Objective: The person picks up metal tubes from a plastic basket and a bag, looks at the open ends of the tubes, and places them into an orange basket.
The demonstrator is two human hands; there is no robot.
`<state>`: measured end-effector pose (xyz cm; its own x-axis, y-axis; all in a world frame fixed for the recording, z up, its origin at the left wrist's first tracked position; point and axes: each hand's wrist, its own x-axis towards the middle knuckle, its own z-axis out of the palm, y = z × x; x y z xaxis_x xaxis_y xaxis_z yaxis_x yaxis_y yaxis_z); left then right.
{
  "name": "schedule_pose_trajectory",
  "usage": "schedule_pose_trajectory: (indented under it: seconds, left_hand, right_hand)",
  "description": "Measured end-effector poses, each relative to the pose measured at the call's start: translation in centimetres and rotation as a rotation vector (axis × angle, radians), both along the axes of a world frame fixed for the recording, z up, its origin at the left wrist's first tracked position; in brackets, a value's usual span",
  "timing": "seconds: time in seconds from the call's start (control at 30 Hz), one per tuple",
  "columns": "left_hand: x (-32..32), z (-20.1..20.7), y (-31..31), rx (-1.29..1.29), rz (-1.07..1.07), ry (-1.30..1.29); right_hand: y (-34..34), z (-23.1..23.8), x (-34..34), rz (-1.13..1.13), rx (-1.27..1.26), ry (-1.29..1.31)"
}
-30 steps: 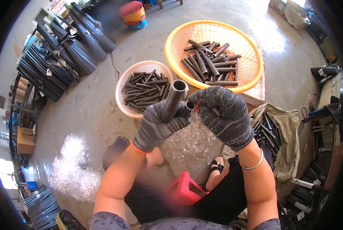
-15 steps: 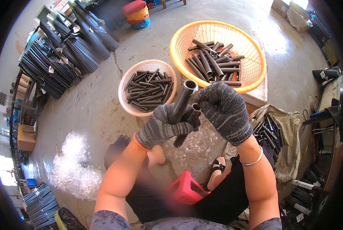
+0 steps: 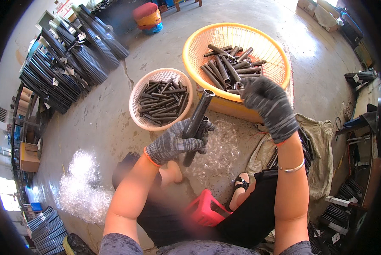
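My left hand point(image 3: 173, 140), in a grey striped knit glove, is wrapped round two dark metal tubes. The longer tube point(image 3: 200, 109) leans up and to the right with its open end raised; the shorter tube point(image 3: 202, 127) lies against it. In a matching glove, my right hand point(image 3: 269, 106) hangs at the near right rim of a large yellow-orange basket point(image 3: 189, 74), its fingers curled in. Whatever they may pinch is hidden. Dark tubes point(image 3: 222, 68) lie heaped in that basket. Thinner dark tubes point(image 3: 163, 102) fill a smaller pale pink basket point(image 3: 134, 108) on the left.
A beige sack point(image 3: 322, 157) with more dark tubes lies by my right leg. Clear plastic scraps point(image 3: 218, 153) litter the floor, with a shiny heap point(image 3: 82, 187) at left. Between my legs is a red plastic stool point(image 3: 205, 208). Bundled long rods point(image 3: 54, 80) stand far left.
My right hand has moved away from the tubes, up and right toward the large basket. My left hand, still holding both tubes, has shifted slightly down and left.
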<state>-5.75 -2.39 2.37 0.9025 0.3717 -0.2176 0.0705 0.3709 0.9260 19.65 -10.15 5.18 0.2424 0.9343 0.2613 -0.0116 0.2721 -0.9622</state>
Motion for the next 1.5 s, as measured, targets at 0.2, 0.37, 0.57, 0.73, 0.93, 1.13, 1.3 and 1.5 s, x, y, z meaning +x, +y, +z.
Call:
schedule_pose_trajectory:
  seconds: [0.2,0.37,0.57,0.73,0.93,1.13,1.3,1.5]
  left_hand:
    - [0.8,0.0,-0.3,0.09,-0.045,0.1]
    - [1.1,-0.1,-0.5,0.264,-0.058,0.102]
    - [1.2,1.5,-1.3,0.208,0.058,0.076]
    - [0.6,-1.0,-1.2,0.579,0.273,-0.071]
    - [1.1,0.9,-1.2,0.831,0.353,0.12]
    - [1.6,2.6,-1.6,0.921,0.489,0.004]
    - [1.2,2.8,-1.9,0.976,0.414,0.07]
    - [0.9,1.7,-1.1,1.193,0.443,0.05]
  right_hand:
    - [-0.8,0.5,-3.0,0.044,0.195,-0.255]
    - [-0.5,0.5,-4.0,0.042,0.269,-0.163]
    - [-1.2,0.9,-5.2,0.131,0.126,-0.287]
    - [-0.8,0.5,-5.0,0.161,0.026,-0.145]
    - [-0.9,-0.2,-5.5,0.133,-0.011,-0.136]
    - [-0.2,-0.8,-6.0,0.041,0.103,-0.126]
    - [-0.4,-0.1,-6.5,0.03,0.028,-0.119]
    - [-0.6,-0.2,-5.7,0.086,0.002,-0.168]
